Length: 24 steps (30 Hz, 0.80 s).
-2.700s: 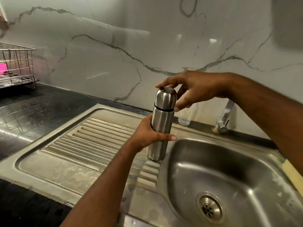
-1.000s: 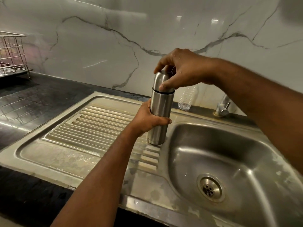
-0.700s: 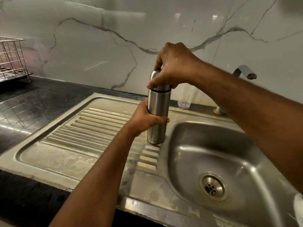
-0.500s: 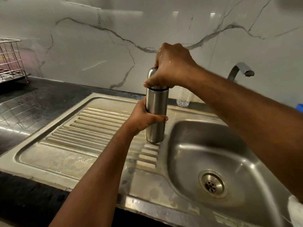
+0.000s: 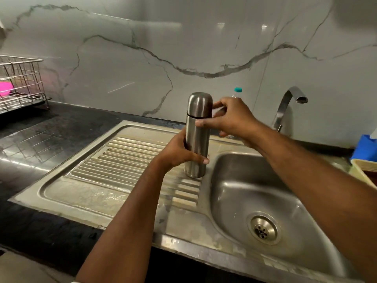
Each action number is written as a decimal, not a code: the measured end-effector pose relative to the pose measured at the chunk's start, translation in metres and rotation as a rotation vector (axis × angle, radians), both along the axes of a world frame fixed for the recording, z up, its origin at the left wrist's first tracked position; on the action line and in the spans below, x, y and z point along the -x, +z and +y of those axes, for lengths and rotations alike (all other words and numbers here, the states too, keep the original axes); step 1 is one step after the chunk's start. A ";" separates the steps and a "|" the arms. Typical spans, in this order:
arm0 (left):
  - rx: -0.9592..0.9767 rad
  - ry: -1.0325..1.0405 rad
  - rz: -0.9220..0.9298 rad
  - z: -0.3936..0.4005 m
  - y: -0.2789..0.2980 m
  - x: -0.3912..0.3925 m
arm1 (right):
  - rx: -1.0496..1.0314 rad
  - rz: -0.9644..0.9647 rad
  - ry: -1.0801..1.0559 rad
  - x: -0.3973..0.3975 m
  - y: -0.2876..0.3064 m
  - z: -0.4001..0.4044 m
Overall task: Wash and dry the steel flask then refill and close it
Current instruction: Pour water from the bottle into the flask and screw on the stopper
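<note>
Flask (image 5: 197, 137) stands upright, cap up; left hand (image 5: 179, 152) grips body, right hand (image 5: 230, 119) holds cap.

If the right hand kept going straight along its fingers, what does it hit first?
The right hand points left, fingertips already at the flask, near the cap seam. It would meet the flask at once, which stands on the drainboard in the left hand.
</note>
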<state>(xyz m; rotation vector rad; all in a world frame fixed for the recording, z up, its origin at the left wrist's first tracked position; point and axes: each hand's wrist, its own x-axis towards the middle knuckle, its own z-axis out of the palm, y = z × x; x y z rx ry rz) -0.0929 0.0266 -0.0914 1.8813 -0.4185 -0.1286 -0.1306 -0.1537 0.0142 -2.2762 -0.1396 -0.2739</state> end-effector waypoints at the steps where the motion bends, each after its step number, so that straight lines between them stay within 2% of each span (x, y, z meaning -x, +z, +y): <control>1: -0.031 0.013 0.008 0.003 -0.002 0.002 | -0.056 0.021 0.003 0.002 -0.009 -0.003; 4: -0.075 0.051 0.034 0.014 -0.007 0.006 | -0.162 0.054 0.042 0.006 -0.037 -0.004; 9: 0.099 0.025 0.028 0.037 0.002 0.010 | -0.255 0.039 0.085 0.013 -0.086 0.000; 12: 0.126 0.003 -0.019 0.039 0.000 0.008 | -0.366 0.020 0.119 0.005 -0.101 -0.003; 18: 0.111 -0.045 -0.106 0.039 -0.003 -0.015 | -0.326 -0.034 0.143 -0.025 -0.114 -0.007; 24: 0.100 -0.006 -0.127 0.031 0.006 -0.061 | -0.290 -0.100 0.131 -0.076 -0.108 -0.004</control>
